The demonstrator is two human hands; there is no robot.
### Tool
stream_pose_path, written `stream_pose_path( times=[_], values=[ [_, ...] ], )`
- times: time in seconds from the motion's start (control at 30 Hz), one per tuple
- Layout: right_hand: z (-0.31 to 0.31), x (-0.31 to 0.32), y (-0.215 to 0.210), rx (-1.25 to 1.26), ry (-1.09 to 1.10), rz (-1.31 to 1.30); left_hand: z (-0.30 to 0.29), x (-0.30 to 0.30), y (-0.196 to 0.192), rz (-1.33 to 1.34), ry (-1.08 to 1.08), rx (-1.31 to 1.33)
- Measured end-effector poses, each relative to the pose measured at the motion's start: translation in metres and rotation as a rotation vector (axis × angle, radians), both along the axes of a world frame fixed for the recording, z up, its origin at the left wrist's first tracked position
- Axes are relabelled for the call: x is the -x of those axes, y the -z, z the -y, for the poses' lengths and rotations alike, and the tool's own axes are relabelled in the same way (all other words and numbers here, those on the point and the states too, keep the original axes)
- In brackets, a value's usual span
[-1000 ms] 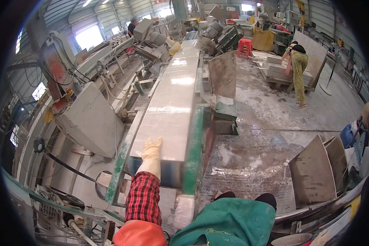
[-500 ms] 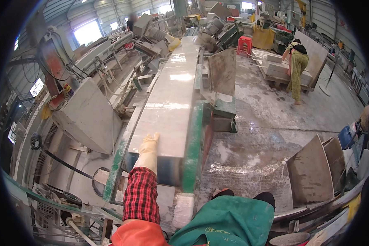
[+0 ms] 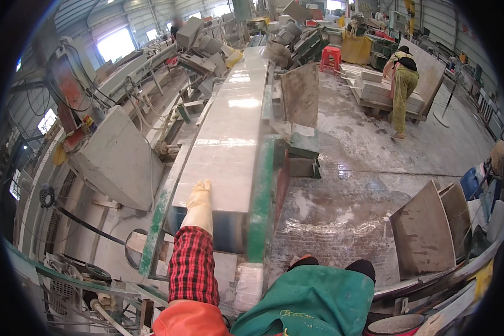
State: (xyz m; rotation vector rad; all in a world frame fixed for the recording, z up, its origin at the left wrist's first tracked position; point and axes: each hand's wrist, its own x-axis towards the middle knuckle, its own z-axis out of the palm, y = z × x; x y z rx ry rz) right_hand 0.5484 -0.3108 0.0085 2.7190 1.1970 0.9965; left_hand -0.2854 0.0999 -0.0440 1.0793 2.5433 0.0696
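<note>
Gloved left hand [image 3: 199, 201] flat on the near end of a long stone slab [image 3: 229, 134].

The slab lies lengthwise on a green-edged machine bed [image 3: 261, 190], running away from the person toward the far machinery. The left hand, in a pale glove with a red checked sleeve [image 3: 193, 263] behind it, rests with fingers stretched out along the slab's near left corner; its grip is open and flat, holding nothing. The right hand is not in view. Right of the slab, a brown board [image 3: 299, 95] stands upright against the bed. Farther right, on the wet floor [image 3: 364, 168], two curved panels [image 3: 431, 229] lean together, and another person [image 3: 400, 89] bends over stacked slabs well beyond the slab's far end.
</note>
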Motion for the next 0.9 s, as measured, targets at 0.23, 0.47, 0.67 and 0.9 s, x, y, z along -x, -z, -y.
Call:
stream_pose_path(
  times=[0.23, 0.47, 0.67, 0.9],
  values=[
    [0.001, -0.007, 0.015, -0.050, 0.032, -0.079, 0.000, 0.022, 0.023, -0.062, 0.097, -0.035],
    [0.024, -0.038, 0.047, 0.002, -0.014, 0.054, -0.006, -0.006, -0.002, -0.014, 0.040, -0.019],
    [0.002, -0.003, 0.025, -0.078, -0.017, -0.020, 0.011, 0.024, 0.020, -0.101, 0.168, -0.050],
    [0.007, 0.001, 0.030, -0.113, 0.023, -0.170, -0.001, 0.023, 0.016, -0.093, 0.156, 0.009]
  ],
)
